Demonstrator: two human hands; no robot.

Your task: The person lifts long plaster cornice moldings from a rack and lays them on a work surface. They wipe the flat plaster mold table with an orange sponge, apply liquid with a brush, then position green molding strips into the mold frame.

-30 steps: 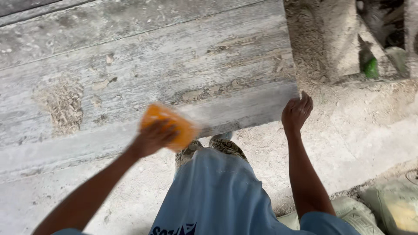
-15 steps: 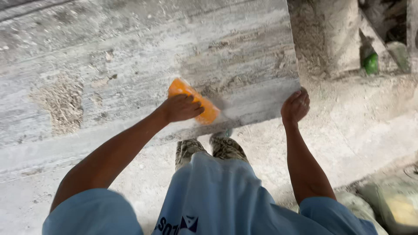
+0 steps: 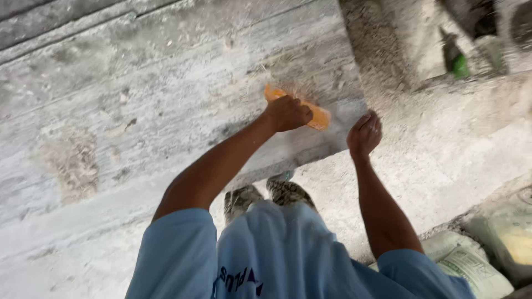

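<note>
My left hand (image 3: 288, 112) grips an orange scrub brush (image 3: 310, 111) and presses it against a rough grey concrete slab (image 3: 138, 99) in front of me, near the slab's right end. Dust blurs around the bristles. My right hand (image 3: 364, 133) rests with curled fingers on the slab's right corner edge, just right of the brush and apart from it. It holds nothing that I can see. Below the arms are my light blue clothes and two patterned shoes (image 3: 269, 194) on the dusty ground.
A concrete pillar (image 3: 382, 44) stands at the upper right, with a green bottle (image 3: 454, 58) beside it. Pale filled sacks (image 3: 471, 260) lie on the ground at the lower right. A brownish rough patch (image 3: 72, 166) marks the slab's left part.
My left hand has swept the orange brush to the right and upward along the slab, toward its right end. My right hand has stayed at the corner, its fingers curling in.
</note>
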